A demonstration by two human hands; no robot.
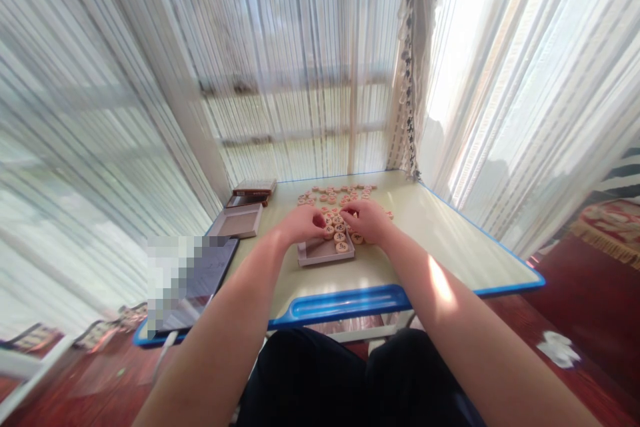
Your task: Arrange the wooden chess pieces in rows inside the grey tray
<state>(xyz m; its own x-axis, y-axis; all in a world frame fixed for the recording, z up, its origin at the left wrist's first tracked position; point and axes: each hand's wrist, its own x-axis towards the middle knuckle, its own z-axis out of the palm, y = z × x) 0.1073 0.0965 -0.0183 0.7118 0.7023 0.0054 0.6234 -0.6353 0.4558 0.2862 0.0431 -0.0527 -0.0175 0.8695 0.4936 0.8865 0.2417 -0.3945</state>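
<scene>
Round wooden Chinese chess pieces [340, 237] with dark characters lie in and around a shallow light-coloured box tray [326, 259] on the table. My left hand [303, 222] is over the tray's left side, its fingers curled in against a chess piece [329, 232] at the fingertips. On the right, my right hand [369, 219] reaches over the pieces with thumb and forefinger drawn together. What lies between those fingertips is too small to tell. Another piece [357, 238] sits just under this hand, beside the tray.
More reddish pieces [327, 199] lie scattered toward the table's back edge. At the left are an empty box lid [239, 221], stacked boxes [254, 188] and a dark tablet [213, 273]. The pale table [450, 240] has a blue rim and a blue front groove [350, 302]. Sheer curtains hang behind.
</scene>
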